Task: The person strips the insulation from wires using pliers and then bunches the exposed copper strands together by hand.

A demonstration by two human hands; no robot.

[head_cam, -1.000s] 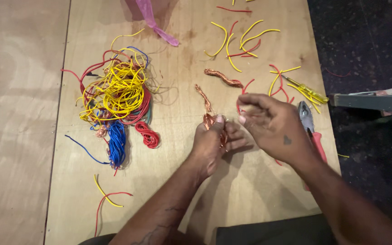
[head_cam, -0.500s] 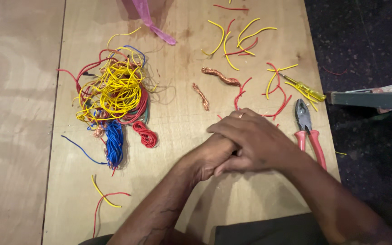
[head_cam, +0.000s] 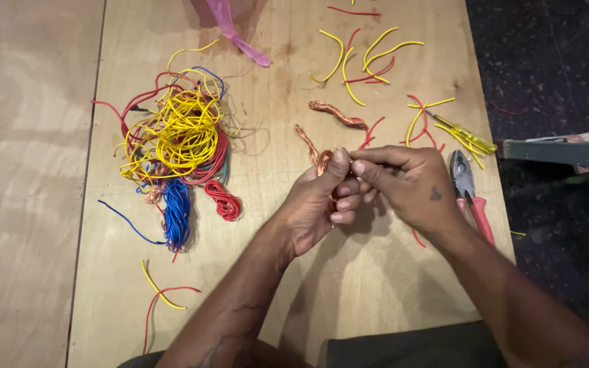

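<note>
Plywood bench (head_cam: 376, 272), seen from the head camera. Far left of the sheet: short loose red and yellow wire offcuts (head_cam: 161, 296) near the front edge. Above them a tangled wire pile (head_cam: 175, 133) — mostly yellow, with red loops and a blue bundle (head_cam: 177, 218) hanging from its lower side; a small red coil (head_cam: 225, 201) lies just beside the blue. A pink plastic strip (head_cam: 230, 24) trails in from the top edge.

Centre: left hand (head_cam: 315, 208) and right hand (head_cam: 410, 184) meet, fingertips touching. Between them a strand of bare copper wire (head_cam: 311, 146) — one end pinched in the closed fingers of both hands, the free end lying out to the upper left on the bench. A second twisted copper piece (head_cam: 339, 114) lies apart, just above.

Right: scattered yellow and red insulation strips (head_cam: 369, 58) toward the top; a yellow-handled screwdriver (head_cam: 468, 135); red-handled pliers (head_cam: 470, 194) just beside the right hand, not touched.
</note>
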